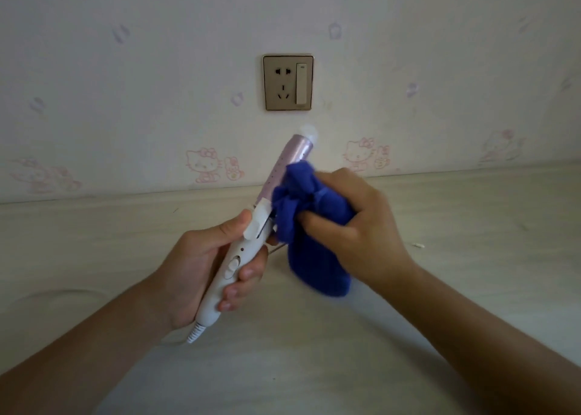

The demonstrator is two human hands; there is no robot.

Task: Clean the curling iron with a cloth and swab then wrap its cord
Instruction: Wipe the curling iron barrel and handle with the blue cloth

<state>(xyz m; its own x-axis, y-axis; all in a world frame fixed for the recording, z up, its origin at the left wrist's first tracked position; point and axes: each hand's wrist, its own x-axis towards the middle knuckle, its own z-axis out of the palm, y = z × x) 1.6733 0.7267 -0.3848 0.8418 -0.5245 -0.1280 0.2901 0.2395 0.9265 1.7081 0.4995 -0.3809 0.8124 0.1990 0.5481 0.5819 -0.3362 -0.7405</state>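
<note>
Blue cloth point(309, 226) bunched in right hand point(355, 226), pressed against pink barrel of curling iron point(251, 235); white handle clasped by left hand point(201, 270); no legible writing; pale tabletop point(471, 226) open all around.

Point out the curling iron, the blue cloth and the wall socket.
curling iron point(234, 265): head view, white handle by the switch.
blue cloth point(317, 266): head view, hanging lower part.
wall socket point(284, 82): head view, plate face.

The curling iron point(251, 226) is held raised, tilted up and to the right, its white handle low and near, its pink barrel pointing toward the far wall. A bunched blue cloth point(309, 235) is pressed against the right side of the barrel, its tail hanging down.
</note>
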